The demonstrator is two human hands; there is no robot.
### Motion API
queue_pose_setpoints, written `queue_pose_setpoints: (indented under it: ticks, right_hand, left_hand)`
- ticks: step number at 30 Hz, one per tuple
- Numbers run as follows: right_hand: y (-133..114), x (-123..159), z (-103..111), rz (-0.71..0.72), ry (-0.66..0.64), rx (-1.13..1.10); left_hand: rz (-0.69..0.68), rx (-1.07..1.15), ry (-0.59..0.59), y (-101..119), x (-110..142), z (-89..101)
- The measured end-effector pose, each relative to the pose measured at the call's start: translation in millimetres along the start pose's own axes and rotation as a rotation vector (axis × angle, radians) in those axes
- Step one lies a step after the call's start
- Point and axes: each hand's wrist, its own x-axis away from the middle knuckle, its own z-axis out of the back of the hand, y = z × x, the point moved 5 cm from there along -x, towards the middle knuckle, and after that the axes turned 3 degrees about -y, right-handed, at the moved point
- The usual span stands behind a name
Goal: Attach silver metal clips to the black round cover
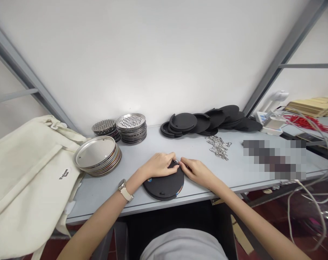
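Observation:
A round black disc (164, 186) lies at the table's front edge, with a strip of coloured print showing along its right rim. My left hand (160, 165) is closed over its far side, thumb on the top face and fingers curled at the rim. Between my fingertips, at the disc's far right edge, is a small silver metal clasp (176, 161). My right hand (195, 172) pinches at this clasp with thumb and forefinger. How the clasp sits against the disc is partly hidden by fingers. More loose clasps (218, 147) form a small heap to the right.
Stacked round metal plates (95, 153) stand left, with grater-like discs (131, 122) behind. Black round trays (184, 122) overlap along the wall. A cream bag (34, 180) leans over the left edge. White cables (318, 213) hang at right, near a blurred patch.

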Motion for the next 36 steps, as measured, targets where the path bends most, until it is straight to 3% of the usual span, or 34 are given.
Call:
queue_pose_setpoints:
  ticks: [36]
  right_hand:
    - [3.0, 1.1, -1.8, -0.009, 0.028, -0.049]
  left_hand:
    - [-0.014, -0.004, 0.012, -1.0, -1.2, -2.8]
